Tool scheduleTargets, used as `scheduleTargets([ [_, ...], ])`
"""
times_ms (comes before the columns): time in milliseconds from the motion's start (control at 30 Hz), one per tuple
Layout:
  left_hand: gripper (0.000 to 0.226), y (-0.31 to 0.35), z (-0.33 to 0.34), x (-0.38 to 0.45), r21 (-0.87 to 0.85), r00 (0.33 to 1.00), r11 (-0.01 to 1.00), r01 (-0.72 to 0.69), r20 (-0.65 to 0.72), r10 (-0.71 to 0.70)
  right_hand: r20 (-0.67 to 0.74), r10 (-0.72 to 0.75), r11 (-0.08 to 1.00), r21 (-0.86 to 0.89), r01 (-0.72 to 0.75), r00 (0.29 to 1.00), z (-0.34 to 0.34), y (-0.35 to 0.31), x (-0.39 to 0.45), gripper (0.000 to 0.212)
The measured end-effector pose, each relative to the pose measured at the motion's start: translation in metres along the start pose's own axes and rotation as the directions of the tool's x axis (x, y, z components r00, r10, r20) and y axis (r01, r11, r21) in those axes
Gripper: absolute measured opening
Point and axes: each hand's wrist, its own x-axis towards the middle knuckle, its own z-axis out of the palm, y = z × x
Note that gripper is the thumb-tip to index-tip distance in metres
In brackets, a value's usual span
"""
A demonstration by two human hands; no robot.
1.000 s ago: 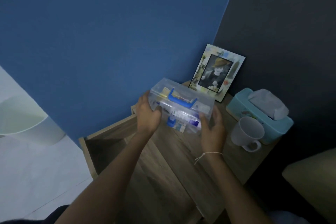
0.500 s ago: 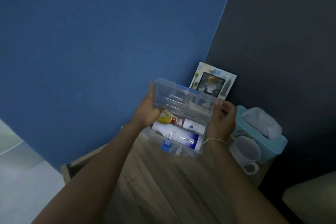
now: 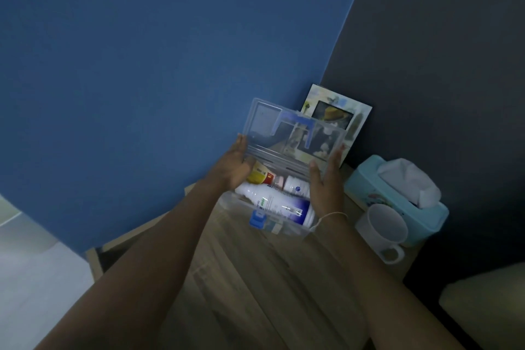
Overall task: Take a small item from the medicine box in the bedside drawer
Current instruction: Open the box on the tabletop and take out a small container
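At frame centre the clear medicine box (image 3: 279, 207) sits on the wooden bench (image 3: 255, 278), lid (image 3: 292, 133) raised upright. Left hand (image 3: 234, 169) and right hand (image 3: 326, 182) hold the lid's ends, fingers flat. A white mug (image 3: 382, 229) stands right.

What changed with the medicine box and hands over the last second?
The lid of the medicine box went from shut to swung up and back, exposing the bottles. The left hand and right hand shifted from the box's sides up to the lid's ends. The box stayed on the bedside table; mug, tissue box and picture frame unmoved.
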Motion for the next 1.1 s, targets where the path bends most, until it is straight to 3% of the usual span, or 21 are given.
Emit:
scheduleTargets([
  [200, 0.065, 0.005, 0.001, -0.006, 0.015, 1.000, 1.000, -0.004, -0.006, 0.004, 0.077, 0.022, 0.997, -0.074, -0.016, 0.997, -0.003, 0.005, 0.005, 0.068],
  [433, 0.069, 0.005, 0.003, -0.029, 0.117, 0.986, 0.984, -0.134, -0.080, 0.144, 0.096, -0.055, 0.980, -0.185, 0.072, 0.994, -0.015, 0.003, -0.030, 0.071],
  [633, 0.053, 0.013, 0.011, -0.049, 0.183, 0.957, 0.960, -0.212, -0.158, 0.242, 0.103, -0.085, 0.967, -0.233, 0.107, 0.991, -0.020, 0.013, -0.088, 0.073],
  [800, 0.041, 0.024, 0.022, -0.059, 0.217, 0.936, 0.935, -0.282, -0.152, 0.318, 0.016, -0.030, 0.970, -0.239, 0.033, 0.999, -0.015, 0.036, -0.150, 0.062],
  [900, 0.038, 0.029, 0.026, -0.057, 0.248, 0.940, 0.927, -0.282, -0.124, 0.319, 0.088, 0.066, 0.931, -0.363, -0.030, 0.994, -0.007, 0.052, -0.178, 0.060],
  [1000, 0.034, 0.038, 0.029, -0.048, 0.245, 0.953, 0.935, -0.258, -0.097, 0.288, 0.189, 0.060, 0.860, -0.509, 0.046, 0.980, 0.000, 0.060, -0.180, 0.068],
  [1100, 0.027, 0.050, 0.032, -0.036, 0.232, 0.969, 0.950, -0.208, -0.085, 0.233, 0.194, 0.051, 0.804, -0.590, 0.075, 0.980, 0.004, 0.062, -0.176, 0.071],
])
